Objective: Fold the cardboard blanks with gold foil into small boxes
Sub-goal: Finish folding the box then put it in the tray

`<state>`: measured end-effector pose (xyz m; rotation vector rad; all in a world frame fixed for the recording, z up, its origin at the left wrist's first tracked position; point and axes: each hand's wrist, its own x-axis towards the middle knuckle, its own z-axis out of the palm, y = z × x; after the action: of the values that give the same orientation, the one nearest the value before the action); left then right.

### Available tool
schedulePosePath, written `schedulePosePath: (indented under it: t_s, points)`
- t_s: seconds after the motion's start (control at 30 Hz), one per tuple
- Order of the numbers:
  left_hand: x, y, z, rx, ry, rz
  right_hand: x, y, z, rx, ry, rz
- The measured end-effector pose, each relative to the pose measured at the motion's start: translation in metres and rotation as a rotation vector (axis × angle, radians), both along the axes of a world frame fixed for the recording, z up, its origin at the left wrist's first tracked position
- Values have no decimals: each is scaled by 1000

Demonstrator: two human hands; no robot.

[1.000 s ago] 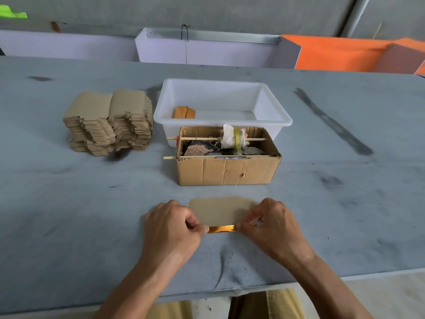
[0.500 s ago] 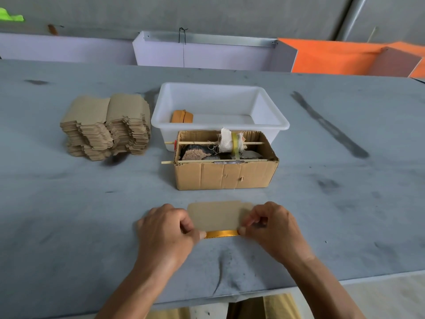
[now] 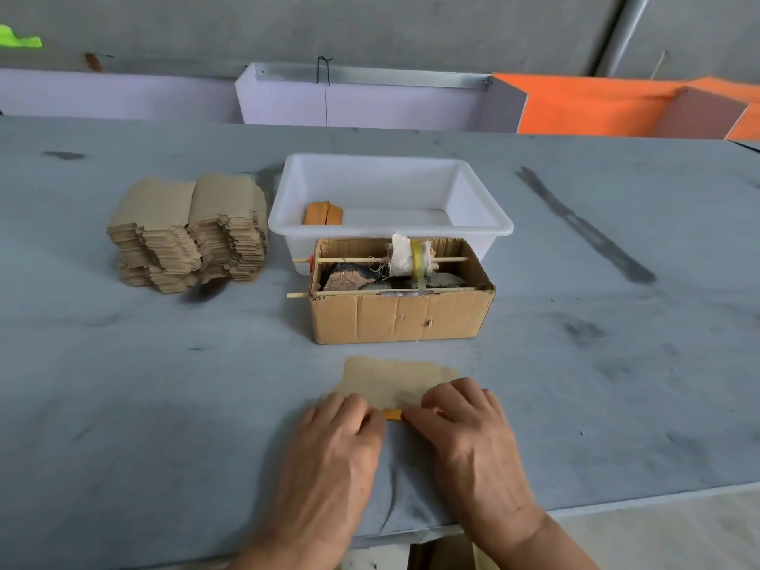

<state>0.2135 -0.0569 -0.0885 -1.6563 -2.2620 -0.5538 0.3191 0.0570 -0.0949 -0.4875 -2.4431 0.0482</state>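
Observation:
One flat brown cardboard blank (image 3: pixel 390 380) lies on the grey table near its front edge. A thin strip of its gold foil side shows at the near edge, folded up. My left hand (image 3: pixel 341 438) grips the blank's near left edge with curled fingers. My right hand (image 3: pixel 460 421) grips the near right edge the same way. The two hands almost touch, with only a short bit of gold between them. A tall stack of brown blanks (image 3: pixel 189 232) stands at the left.
A corrugated box (image 3: pixel 399 318) with sticks, a cloth roll and stones stands just behind the blank. Behind it is a white plastic tub (image 3: pixel 386 228) holding an orange folded piece (image 3: pixel 324 213). Lilac and orange bins line the wall beyond the table.
Both hands have slid inward along the blank's near edge and now sit close together. Much less of the gold strip shows between them.

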Motion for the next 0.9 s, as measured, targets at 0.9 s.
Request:
schedulePosePath:
  t_s: [0.9]
  points:
    - [-21,3,1,99,-304,109,-19,45,15,-415,-87,-109]
